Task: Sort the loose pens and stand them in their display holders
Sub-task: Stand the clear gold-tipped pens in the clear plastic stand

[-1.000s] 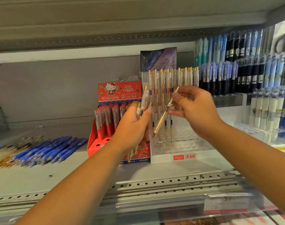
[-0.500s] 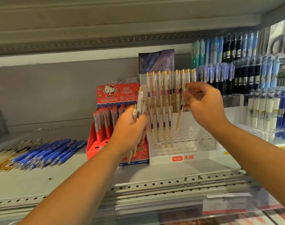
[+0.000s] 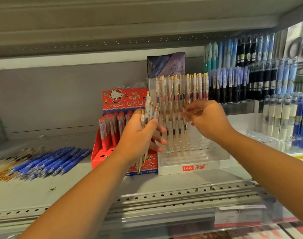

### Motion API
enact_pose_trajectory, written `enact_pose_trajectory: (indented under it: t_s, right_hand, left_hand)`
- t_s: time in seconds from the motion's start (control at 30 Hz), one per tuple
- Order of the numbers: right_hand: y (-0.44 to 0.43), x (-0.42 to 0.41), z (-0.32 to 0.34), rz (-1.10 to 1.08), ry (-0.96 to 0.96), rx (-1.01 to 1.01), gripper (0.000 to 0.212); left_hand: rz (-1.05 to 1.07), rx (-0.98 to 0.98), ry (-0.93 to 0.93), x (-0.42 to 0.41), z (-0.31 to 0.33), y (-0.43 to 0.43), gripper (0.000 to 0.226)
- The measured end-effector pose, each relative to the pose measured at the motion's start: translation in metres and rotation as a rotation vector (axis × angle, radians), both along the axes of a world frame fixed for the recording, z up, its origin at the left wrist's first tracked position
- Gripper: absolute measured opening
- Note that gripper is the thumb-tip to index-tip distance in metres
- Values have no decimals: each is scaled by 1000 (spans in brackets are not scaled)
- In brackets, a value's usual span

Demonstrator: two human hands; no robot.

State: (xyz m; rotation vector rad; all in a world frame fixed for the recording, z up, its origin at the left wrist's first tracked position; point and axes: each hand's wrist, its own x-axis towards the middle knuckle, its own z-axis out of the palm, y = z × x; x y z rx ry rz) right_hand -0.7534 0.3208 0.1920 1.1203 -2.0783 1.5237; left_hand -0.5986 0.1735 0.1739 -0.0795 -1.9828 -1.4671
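On your grey metal shelf [image 3: 78, 192], a red cardboard Hello Kitty box [image 3: 123, 100] of red pens stands just left of the clear plastic holder with a white base [image 3: 195, 168]. Loose blue pens [image 3: 49, 161] lie toward the left edge, where gold pens [image 3: 0, 171] are cut off. Your left hand [image 3: 138, 138] hides the box's front right corner and grips a bunch of clear gold-trimmed pens [image 3: 148, 111]. Your right hand [image 3: 209, 121], its fingertips blurred, pinches one matching pen [image 3: 185, 133] standing in the holder.

Just the one view: head-worn, wide-angle, facing forward and a bit down into a store shelf [image 3: 44, 192]. Really close in, with both forearms [image 3: 75, 209] entering from the lower corners of the frame and the upper shelf's underside [image 3: 112, 23] stretched across the top.
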Motion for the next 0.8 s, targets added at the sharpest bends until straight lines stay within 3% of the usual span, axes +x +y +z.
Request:
enact_pose_trajectory:
  t_s: [0.47,0.67,0.8]
  right_hand:
    - [3,-7,-6,-36,-41,52,13]
    - [6,2,-3,-120,29,-17,20]
    - [8,27,8,100,69,-169,21]
  left_hand:
    - [-20,-29,-11,-2,-2,-1,13]
    - [-18,-32,-19,-1,-1,-1,11]
    - [-25,-31,-15,-2,-2,-1,12]
